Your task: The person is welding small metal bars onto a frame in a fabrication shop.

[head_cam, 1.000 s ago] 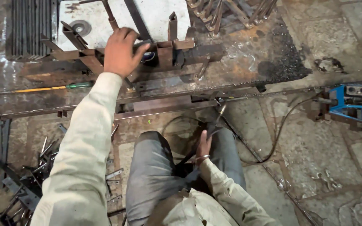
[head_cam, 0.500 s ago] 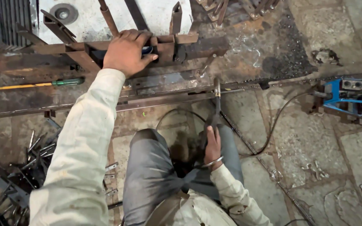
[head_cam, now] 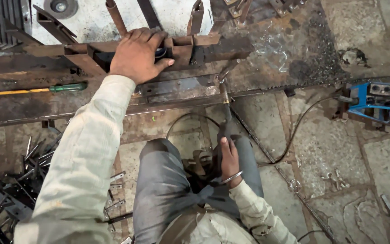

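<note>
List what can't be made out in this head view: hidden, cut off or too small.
- Dark round part under the left hand: mostly covered by the palm, head view.
- Rod tip of the welding holder in the right hand: too small to tell whether it touches the steel frame.
- Blue machine: cut off by the right edge.

left hand (head_cam: 137,55) on steel frame (head_cam: 190,47) | screwdriver (head_cam: 37,89) left of it | right hand (head_cam: 229,158) below, holding welding torch (head_cam: 225,106) | welder box (head_cam: 375,100) far right

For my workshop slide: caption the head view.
Left hand presses on a rusty metal frame while the right hand holds a welding torch toward it.
</note>
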